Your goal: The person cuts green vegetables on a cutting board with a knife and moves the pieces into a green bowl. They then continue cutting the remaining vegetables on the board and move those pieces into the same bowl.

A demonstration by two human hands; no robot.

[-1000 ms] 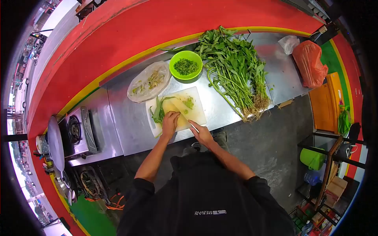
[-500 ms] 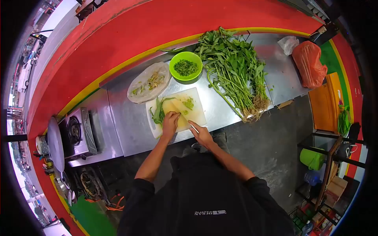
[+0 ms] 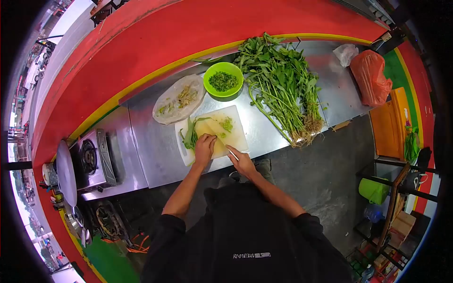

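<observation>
On a white cutting board (image 3: pixel 239 134), my left hand (image 3: pixel 205 147) has its fingers bent and pressed down on a bunch of leafy greens (image 3: pixel 189 137). The leaves stick out to the left of it. My right hand (image 3: pixel 244 164) is wrapped around the pale handle of a knife (image 3: pixel 232 153), whose blade is hard to make out against the board, close to the left fingertips. A small heap of chopped greens (image 3: pixel 226 124) lies on the board's right part. Behind the board stands a lime-green bowl (image 3: pixel 207 83) holding finely chopped greens.
A large bundle of rooted leafy stalks (image 3: pixel 288 89) covers the steel counter (image 3: pixel 155 155) to the right. A plastic bag (image 3: pixel 165 112) with trimmings lies at the back left. Farther left is a gas stove (image 3: pixel 101 153); at far right, a red plastic bag (image 3: pixel 370 78).
</observation>
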